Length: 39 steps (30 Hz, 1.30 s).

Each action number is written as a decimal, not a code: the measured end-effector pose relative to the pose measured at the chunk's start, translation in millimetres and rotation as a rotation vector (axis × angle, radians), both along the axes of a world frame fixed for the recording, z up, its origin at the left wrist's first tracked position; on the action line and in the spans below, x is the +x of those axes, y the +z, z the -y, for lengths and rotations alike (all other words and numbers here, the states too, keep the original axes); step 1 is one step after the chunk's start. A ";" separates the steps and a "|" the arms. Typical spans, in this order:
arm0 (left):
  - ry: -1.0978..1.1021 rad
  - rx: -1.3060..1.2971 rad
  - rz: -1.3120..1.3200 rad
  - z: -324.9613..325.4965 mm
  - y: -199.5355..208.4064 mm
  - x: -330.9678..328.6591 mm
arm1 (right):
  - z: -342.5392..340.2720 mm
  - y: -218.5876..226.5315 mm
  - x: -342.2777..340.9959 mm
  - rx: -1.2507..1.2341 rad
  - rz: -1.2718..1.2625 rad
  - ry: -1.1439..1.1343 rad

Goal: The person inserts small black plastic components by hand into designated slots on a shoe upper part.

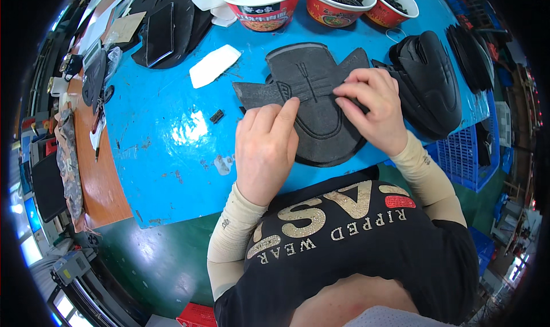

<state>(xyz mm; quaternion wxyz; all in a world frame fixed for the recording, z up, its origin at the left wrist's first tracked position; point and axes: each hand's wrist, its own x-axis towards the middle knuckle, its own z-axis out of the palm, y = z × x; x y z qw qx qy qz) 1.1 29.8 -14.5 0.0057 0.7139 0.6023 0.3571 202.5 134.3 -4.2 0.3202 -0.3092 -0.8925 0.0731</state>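
A black shaped shoe piece (315, 126) lies flat on the blue table before me, with side flaps, a rounded lower end and grooved lines on its face. My left hand (266, 146) is over its left side. The left fingers are curled together with the index fingertip at the grooved middle, and the thumb is hidden. From the right, my right hand (372, 106) reaches to the middle of the piece, thumb and index fingertips nearly together. Anything between either hand's fingertips is too small to make out. A small black textured bit (216, 116) lies left of my left hand.
Stacked black molded pads (427, 86) stand at the right, near a blue crate (467, 155). Paper tubs (260, 9) line the back, some holding black bits. A white piece (215, 66) and a phone (160, 33) on black sheets lie at the left.
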 end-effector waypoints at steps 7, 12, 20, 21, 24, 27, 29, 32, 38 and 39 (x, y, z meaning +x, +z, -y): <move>-0.034 -0.091 -0.211 -15.2 16.4 16.1 | -12.4 -3.1 -3.0 -0.078 0.088 -0.011; -0.035 -0.109 -0.231 -16.6 8.8 19.7 | -17.8 -1.7 -8.1 -0.154 0.086 -0.002; -0.031 -0.066 -0.264 -18.0 7.9 22.9 | -28.6 0.1 -8.2 -0.292 0.115 0.033; -0.032 -0.065 -0.263 -17.9 8.0 23.1 | -29.6 -0.5 -9.4 -0.324 0.073 0.032; -0.019 -0.064 -0.289 -18.9 9.4 23.0 | -30.6 -2.6 -9.3 -0.328 0.037 0.047; -0.007 -0.069 -0.300 -18.1 7.9 24.6 | -29.2 -4.7 -8.4 -0.280 0.055 0.052; -0.015 -0.066 -0.301 -18.1 10.4 25.0 | -26.3 -4.6 -12.0 -0.254 0.056 0.051; -0.008 -0.011 -0.185 -13.6 1.6 21.4 | -29.5 -3.9 -11.2 -0.275 0.069 0.059; 0.202 0.100 0.259 14.6 -3.3 -26.1 | -10.3 -5.6 9.2 -0.538 -0.443 0.027; 0.258 0.045 0.261 21.3 -2.6 -39.3 | -4.4 -4.1 10.7 -0.547 -0.444 0.028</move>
